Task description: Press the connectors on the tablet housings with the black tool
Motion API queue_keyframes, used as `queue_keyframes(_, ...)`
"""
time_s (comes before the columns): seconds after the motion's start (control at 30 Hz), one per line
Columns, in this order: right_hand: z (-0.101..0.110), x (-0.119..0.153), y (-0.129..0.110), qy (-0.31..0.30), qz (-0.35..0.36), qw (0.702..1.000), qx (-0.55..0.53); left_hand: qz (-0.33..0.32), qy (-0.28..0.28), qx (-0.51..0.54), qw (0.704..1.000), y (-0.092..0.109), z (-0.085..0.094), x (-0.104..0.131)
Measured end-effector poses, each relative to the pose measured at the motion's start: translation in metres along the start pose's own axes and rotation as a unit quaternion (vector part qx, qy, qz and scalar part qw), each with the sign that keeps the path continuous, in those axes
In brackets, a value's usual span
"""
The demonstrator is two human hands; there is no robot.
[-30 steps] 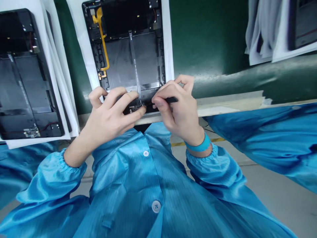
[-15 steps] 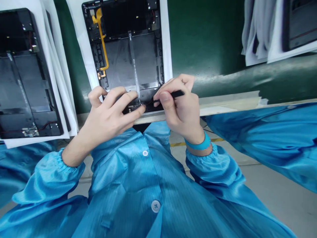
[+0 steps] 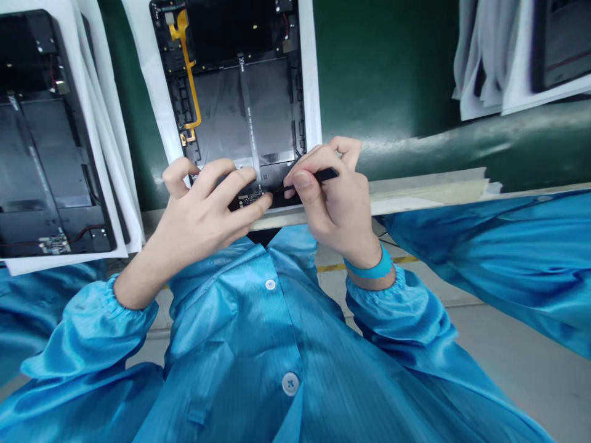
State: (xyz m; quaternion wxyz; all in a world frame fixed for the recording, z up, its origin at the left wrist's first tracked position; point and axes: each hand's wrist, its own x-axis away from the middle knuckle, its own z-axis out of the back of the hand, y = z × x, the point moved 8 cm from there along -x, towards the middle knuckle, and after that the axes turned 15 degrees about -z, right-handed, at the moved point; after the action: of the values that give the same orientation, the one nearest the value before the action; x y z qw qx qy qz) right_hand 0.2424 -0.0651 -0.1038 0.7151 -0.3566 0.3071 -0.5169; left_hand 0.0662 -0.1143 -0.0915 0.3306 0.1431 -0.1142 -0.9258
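Observation:
An opened tablet (image 3: 221,111) lies on a white sheet before me, its inner parts bare. My left hand (image 3: 198,209) rests over its lower left corner with fingers spread and bent. The left index fingertip touches the small circuit board (image 3: 249,199) at the near edge, partly covering it. In my right hand (image 3: 339,200), thumb and fingers pinch what look like black tweezers (image 3: 327,175), angled down to the left. Their tips reach the tablet's lower right area, close to the left index finger. Thin dark wire there is hard to make out.
Another opened tablet (image 3: 46,154) lies on stacked white sheets (image 3: 111,160) at the left. More sheets with a dark device (image 3: 566,43) are at the upper right. Green mat (image 3: 378,80) covers the table. People in blue clothing (image 3: 508,246) sit close on both sides.
The tweezers and right fingertips have shifted very slightly to the left. The left hand keeps almost the same place on the tablet. The whole view has moved a little.

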Motion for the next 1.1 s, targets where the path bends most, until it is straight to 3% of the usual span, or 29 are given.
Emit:
queue_keyframes(0.17, -0.001, 0.0, 0.002, -0.001, 0.001, 1.0, -0.011, -0.034, -0.026, -0.078, 0.996, 0.006, 0.003, -0.003)
queue_keyframes(0.4, -0.004, -0.002, 0.003, -0.012, -0.001, 1.0, 0.008, -0.022, -0.035, -0.063, 0.997, 0.004, 0.002, -0.003)
queue_keyframes(0.6, -0.006, -0.001, 0.0, -0.023, 0.03, 0.999, 0.022, 0.01, 0.016, -0.017, 1.0, -0.002, 0.001, 0.0)
queue_keyframes(1.1, -0.006, 0.002, 0.007, -0.014, 0.034, 0.999, -0.027, 0.002, 0.008, -0.002, 1.0, -0.002, 0.0, -0.003)
